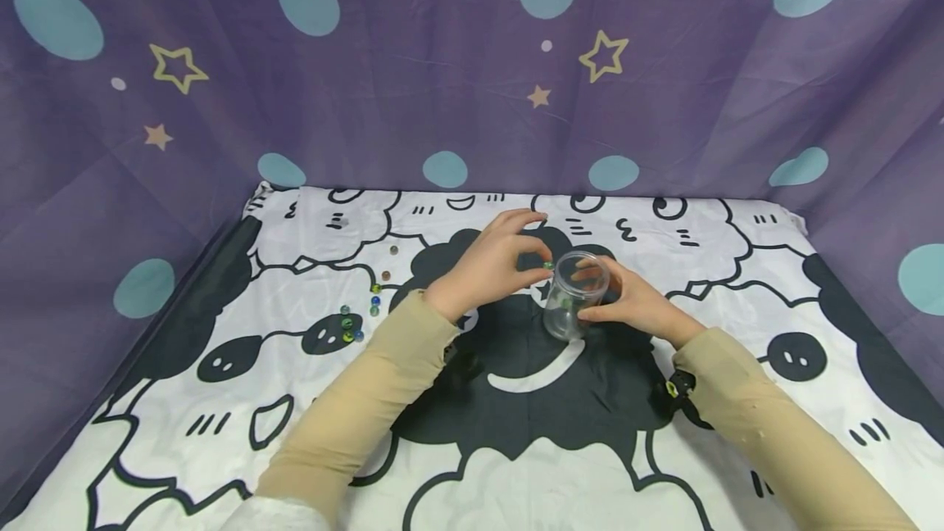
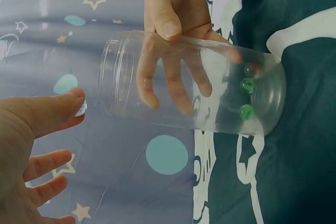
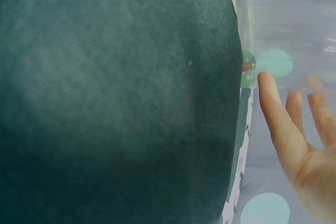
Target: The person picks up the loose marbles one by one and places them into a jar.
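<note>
A clear plastic jar (image 1: 562,319) stands on the dark part of the cloth, slightly tilted, its mouth uncovered. My right hand (image 1: 636,300) grips it from the right, thumb on the near side and fingers around the far side. In the left wrist view a few marbles (image 2: 247,85), green and reddish, lie at the jar's bottom. My left hand (image 1: 492,262) pinches a small glass marble (image 1: 548,265) between thumb and index finger, just left of the jar's rim. Its other fingers are spread. The right wrist view shows the right hand's fingers (image 3: 274,103) against the jar wall.
Left of my left arm, several loose marbles lie scattered on the cloth, among them a blue marble (image 1: 375,301), a brown marble (image 1: 386,275) and a green marble (image 1: 347,324). A purple curtain (image 1: 472,64) rises behind the printed black and white cloth (image 1: 516,482).
</note>
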A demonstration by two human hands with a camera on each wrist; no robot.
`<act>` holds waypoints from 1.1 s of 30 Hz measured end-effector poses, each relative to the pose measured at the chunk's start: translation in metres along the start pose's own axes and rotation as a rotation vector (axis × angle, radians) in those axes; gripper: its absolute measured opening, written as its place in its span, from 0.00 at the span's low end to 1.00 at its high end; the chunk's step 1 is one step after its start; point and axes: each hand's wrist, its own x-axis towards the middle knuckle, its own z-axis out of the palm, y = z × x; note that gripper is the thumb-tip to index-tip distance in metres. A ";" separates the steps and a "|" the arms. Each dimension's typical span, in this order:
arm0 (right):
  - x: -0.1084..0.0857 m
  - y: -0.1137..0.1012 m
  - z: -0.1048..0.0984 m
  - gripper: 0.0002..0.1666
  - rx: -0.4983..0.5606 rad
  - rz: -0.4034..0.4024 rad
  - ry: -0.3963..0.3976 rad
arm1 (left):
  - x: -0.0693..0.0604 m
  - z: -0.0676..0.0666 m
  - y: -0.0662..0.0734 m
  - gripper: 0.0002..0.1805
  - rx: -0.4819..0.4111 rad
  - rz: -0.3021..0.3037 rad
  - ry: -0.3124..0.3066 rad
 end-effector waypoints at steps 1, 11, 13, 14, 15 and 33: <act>0.000 0.000 0.000 0.40 0.000 -0.003 0.001 | 0.001 0.000 0.001 0.08 0.000 0.004 0.001; -0.001 0.002 -0.001 0.41 -0.015 -0.019 -0.001 | 0.012 0.007 0.008 0.08 -0.010 0.022 -0.010; -0.001 0.001 -0.001 0.41 -0.015 -0.018 -0.001 | 0.014 0.008 0.010 0.08 -0.012 0.019 -0.021; -0.001 0.001 -0.001 0.41 -0.016 -0.019 0.000 | 0.014 0.009 0.010 0.09 -0.012 0.017 -0.027; -0.001 0.001 0.000 0.41 -0.017 -0.019 0.000 | 0.015 0.009 0.011 0.09 -0.008 0.014 -0.034; -0.002 0.001 0.000 0.41 -0.020 -0.013 -0.004 | 0.009 0.009 0.005 0.09 -0.003 -0.013 -0.072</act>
